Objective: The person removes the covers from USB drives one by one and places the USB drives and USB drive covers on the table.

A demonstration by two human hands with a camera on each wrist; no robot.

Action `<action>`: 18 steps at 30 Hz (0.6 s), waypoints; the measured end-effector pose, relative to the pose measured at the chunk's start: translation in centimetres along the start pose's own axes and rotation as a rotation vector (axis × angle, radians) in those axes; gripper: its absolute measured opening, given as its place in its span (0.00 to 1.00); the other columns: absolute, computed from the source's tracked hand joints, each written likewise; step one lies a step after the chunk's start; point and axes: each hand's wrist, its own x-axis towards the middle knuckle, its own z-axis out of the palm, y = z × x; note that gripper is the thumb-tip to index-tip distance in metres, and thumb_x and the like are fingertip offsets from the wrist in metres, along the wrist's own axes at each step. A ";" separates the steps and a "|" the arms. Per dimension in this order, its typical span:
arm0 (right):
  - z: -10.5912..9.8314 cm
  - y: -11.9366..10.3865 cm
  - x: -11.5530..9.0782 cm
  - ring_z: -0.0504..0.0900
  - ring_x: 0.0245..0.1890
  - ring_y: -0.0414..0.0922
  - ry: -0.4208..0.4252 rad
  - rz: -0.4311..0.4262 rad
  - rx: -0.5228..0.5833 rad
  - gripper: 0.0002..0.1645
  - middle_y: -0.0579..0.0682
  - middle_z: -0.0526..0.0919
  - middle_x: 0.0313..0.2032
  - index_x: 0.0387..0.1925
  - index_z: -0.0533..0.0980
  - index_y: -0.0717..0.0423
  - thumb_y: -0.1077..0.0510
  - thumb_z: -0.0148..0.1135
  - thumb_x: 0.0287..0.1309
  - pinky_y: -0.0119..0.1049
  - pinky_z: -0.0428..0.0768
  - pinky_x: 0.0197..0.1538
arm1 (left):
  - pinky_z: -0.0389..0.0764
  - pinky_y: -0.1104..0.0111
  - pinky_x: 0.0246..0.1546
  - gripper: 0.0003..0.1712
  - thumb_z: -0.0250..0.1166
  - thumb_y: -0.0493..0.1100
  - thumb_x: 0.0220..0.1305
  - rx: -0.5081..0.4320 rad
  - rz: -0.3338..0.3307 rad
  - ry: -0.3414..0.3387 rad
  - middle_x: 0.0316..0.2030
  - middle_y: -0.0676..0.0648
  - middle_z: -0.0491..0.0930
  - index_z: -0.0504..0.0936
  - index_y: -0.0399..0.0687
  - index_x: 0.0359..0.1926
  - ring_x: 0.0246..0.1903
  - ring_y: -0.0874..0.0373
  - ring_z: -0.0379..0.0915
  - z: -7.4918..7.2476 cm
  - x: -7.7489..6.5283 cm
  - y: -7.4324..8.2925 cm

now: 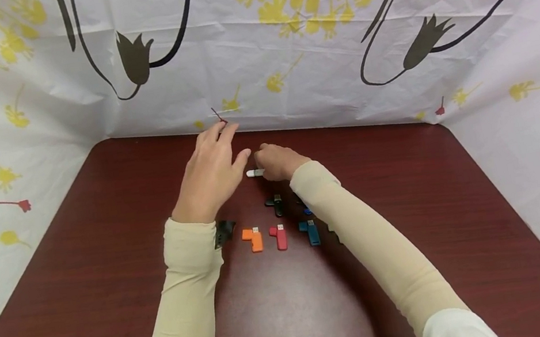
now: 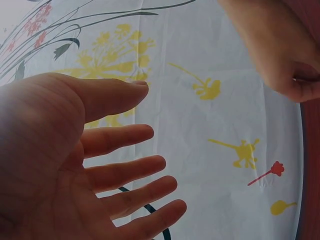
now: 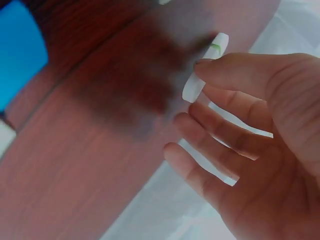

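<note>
My right hand (image 1: 278, 161) pinches a slim white USB stick (image 3: 193, 89) with a small green mark between thumb and index finger, above the far part of the table. Its other fingers are spread loosely behind it. In the head view the white end pokes out left of the hand. My left hand (image 1: 210, 174) hovers to the left, holding nothing, its fingers apart and palm showing in the left wrist view. Nearer to me lie USB sticks with caps beside them: orange (image 1: 256, 242), red (image 1: 281, 239), teal (image 1: 313, 235) and black-green (image 1: 278, 207).
A blue piece (image 1: 308, 210) and another dark stick (image 1: 340, 236) are partly covered by the right sleeve (image 1: 375, 240). Something black (image 1: 225, 231) shows at the left cuff. White patterned sheeting (image 1: 234, 69) walls the dark red table (image 1: 80, 266) at the back and sides.
</note>
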 end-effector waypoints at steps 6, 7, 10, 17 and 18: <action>-1.6 -0.6 -2.0 0.80 0.34 0.48 0.046 0.010 0.080 0.08 0.56 0.85 0.44 0.52 0.81 0.59 0.61 0.61 0.77 0.42 0.81 0.42 | 0.74 0.43 0.74 0.34 0.61 0.48 0.82 0.005 -0.004 -0.004 0.81 0.36 0.62 0.66 0.42 0.81 0.81 0.39 0.56 0.1 0.1 0.0; -1.8 -0.8 -2.3 0.82 0.36 0.48 0.066 0.003 0.088 0.10 0.55 0.86 0.46 0.53 0.81 0.59 0.61 0.61 0.77 0.43 0.83 0.45 | 0.74 0.44 0.73 0.34 0.61 0.48 0.82 0.007 -0.005 -0.005 0.81 0.36 0.62 0.66 0.42 0.81 0.81 0.39 0.56 0.1 0.2 0.1; -2.6 -1.1 -3.5 0.86 0.42 0.50 0.134 -0.018 0.127 0.12 0.55 0.87 0.49 0.54 0.82 0.59 0.60 0.62 0.76 0.46 0.86 0.49 | 0.74 0.44 0.73 0.34 0.61 0.48 0.82 0.013 -0.003 -0.004 0.80 0.36 0.63 0.67 0.42 0.81 0.81 0.39 0.57 0.1 0.2 0.1; -4.0 -1.7 -6.5 0.82 0.41 0.50 0.294 -0.060 0.258 0.10 0.54 0.86 0.46 0.51 0.83 0.60 0.62 0.62 0.74 0.45 0.84 0.49 | 0.76 0.43 0.71 0.34 0.62 0.49 0.82 0.018 0.010 -0.003 0.79 0.36 0.66 0.67 0.41 0.81 0.79 0.38 0.59 0.2 0.2 0.1; -4.2 -1.9 -6.9 0.81 0.41 0.50 0.313 -0.066 0.273 0.10 0.55 0.86 0.46 0.51 0.83 0.60 0.62 0.63 0.74 0.46 0.83 0.48 | 0.76 0.43 0.71 0.34 0.62 0.48 0.82 0.020 0.013 -0.002 0.78 0.36 0.66 0.68 0.41 0.80 0.79 0.37 0.60 0.2 0.2 0.1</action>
